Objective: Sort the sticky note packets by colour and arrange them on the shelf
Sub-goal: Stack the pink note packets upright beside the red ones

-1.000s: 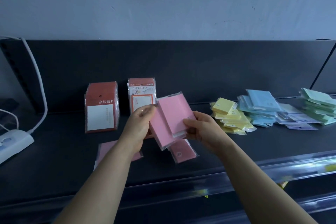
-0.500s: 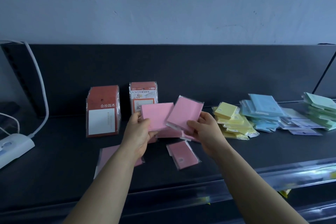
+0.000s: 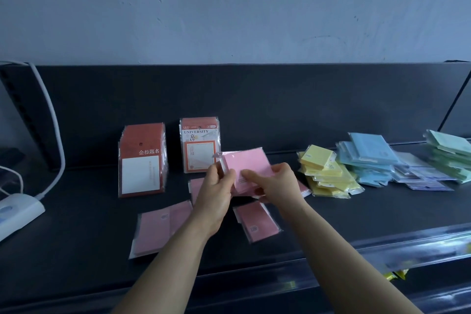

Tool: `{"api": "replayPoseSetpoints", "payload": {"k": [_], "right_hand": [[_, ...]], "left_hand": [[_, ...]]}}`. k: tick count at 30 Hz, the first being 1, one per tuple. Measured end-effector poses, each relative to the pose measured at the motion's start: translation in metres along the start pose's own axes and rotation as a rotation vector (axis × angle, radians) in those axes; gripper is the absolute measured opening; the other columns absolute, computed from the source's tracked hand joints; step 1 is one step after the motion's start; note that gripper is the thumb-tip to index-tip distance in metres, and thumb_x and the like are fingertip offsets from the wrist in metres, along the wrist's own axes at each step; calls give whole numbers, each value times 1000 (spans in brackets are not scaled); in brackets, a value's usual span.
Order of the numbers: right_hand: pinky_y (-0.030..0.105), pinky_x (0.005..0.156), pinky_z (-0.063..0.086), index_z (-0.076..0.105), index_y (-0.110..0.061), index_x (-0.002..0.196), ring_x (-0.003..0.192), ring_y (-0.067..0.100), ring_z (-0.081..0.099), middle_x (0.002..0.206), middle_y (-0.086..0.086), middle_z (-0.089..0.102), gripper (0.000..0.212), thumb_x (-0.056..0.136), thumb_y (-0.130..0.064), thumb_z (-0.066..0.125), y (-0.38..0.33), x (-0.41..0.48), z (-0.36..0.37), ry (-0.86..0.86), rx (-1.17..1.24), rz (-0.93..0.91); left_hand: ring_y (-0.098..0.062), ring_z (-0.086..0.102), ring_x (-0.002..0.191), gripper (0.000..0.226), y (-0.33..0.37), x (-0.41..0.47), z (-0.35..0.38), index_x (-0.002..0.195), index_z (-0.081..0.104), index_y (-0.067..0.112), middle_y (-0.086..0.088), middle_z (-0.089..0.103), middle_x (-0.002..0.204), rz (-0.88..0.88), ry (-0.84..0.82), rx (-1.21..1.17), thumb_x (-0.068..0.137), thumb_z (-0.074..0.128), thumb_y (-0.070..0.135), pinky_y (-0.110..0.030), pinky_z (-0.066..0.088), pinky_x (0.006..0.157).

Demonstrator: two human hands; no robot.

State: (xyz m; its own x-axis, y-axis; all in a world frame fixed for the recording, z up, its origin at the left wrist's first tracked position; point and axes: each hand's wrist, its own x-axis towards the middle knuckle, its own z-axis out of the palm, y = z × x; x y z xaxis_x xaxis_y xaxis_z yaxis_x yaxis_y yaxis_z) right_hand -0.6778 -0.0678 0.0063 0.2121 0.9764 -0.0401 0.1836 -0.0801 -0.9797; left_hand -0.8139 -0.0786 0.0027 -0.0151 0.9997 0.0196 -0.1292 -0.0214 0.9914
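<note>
The red pack in clear film (image 3: 142,160) reads "金榜题名"; the second red pack (image 3: 200,145) reads "UNIVERSITY". Both stand upright at the back of the dark matte shelf (image 3: 76,237). The left hand (image 3: 216,194) and right hand (image 3: 277,183) each pinch one flat pink sticky note packet (image 3: 247,163) in glossy wrap, held above the shelf; perhaps more packets are under it.

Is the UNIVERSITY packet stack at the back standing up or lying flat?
Standing up. The UNIVERSITY packet stack rests on its bottom edge on the shelf, printed front facing the camera.
</note>
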Motion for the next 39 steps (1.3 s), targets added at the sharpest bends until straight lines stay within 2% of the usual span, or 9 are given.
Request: {"api": "replayPoseSetpoints", "payload": {"k": [3, 7, 10, 15, 19, 25, 30, 35, 39], "right_hand": [[41, 65, 60, 61, -12, 76, 66, 18, 70, 76, 6, 71, 56, 55, -60, 82, 3, 3, -3, 25, -131, -20], [18, 45, 47, 55, -5, 94, 51, 4, 63, 83, 6, 65, 38, 81, -35, 75, 3, 4, -9, 40, -151, -58], [26, 49, 53, 58, 2, 91, 56, 12, 68, 85, 14, 66, 31, 84, -25, 72, 4, 4, -12, -1, -76, -73], [33, 69, 42, 58, -7, 86, 82, 25, 54, 93, 8, 59, 14, 90, -18, 51, 16, 13, -34, 56, -711, -193], [32, 60, 35, 53, -7, 80, 78, 24, 53, 86, 5, 57, 19, 88, -24, 56, 25, 11, -37, -73, -871, -186], [36, 103, 32, 46, -12, 134, 129, 31, 38, 144, 15, 41, 48, 92, -35, 54, 33, 16, -45, -72, -914, -169], [36, 92, 41, 39, -18, 138, 113, 28, 49, 127, 8, 44, 66, 81, -32, 69, 26, 11, -44, 45, -788, -172], [21, 71, 51, 58, -21, 116, 92, 11, 63, 102, -8, 64, 36, 85, -5, 61, 10, 3, -45, 119, -266, -313], [19, 66, 56, 66, -20, 96, 78, 10, 68, 90, -5, 72, 24, 82, -1, 70, 0, -2, -43, -62, -31, -290]], "left_hand": [[-23, 66, 106, 19, -2, 2, -4, 112, 62, 26, 0, 70, 110, 11, -2, 34, 97, 52, 22, -49, 50, 98], [-25, 64, 105, 20, -3, 9, -8, 104, 61, 34, -1, 69, 107, -13, 22, 66, 86, 52, 36, -54, 48, 98], [-24, 64, 105, 30, -4, 13, -13, 110, 55, 30, -2, 68, 111, -11, -1, 122, 81, 53, 38, -53, 49, 97], [-20, 62, 105, 23, -6, 20, -30, 117, 53, 25, -1, 66, 113, -12, 101, 148, 97, 46, 16, -47, 49, 98], [-21, 64, 105, 29, -7, 28, -41, 121, 55, 21, -1, 68, 113, -47, 157, 138, 95, 45, 12, -43, 49, 95], [-24, 67, 98, 32, -7, 30, -51, 120, 56, 18, -5, 70, 109, -89, 165, 160, 93, 43, 6, -49, 54, 89], [-24, 67, 98, 32, -6, 28, -52, 120, 54, 18, -5, 69, 110, -96, 153, 178, 93, 43, 5, -49, 55, 89], [-23, 66, 100, 32, -2, 22, -51, 120, 54, 23, -2, 68, 111, -83, 139, 181, 94, 43, 10, -51, 54, 90], [-26, 68, 97, 26, 8, 12, -42, 123, 51, 22, -5, 65, 112, -48, 45, 123, 102, 39, 14, -43, 60, 74]]}}
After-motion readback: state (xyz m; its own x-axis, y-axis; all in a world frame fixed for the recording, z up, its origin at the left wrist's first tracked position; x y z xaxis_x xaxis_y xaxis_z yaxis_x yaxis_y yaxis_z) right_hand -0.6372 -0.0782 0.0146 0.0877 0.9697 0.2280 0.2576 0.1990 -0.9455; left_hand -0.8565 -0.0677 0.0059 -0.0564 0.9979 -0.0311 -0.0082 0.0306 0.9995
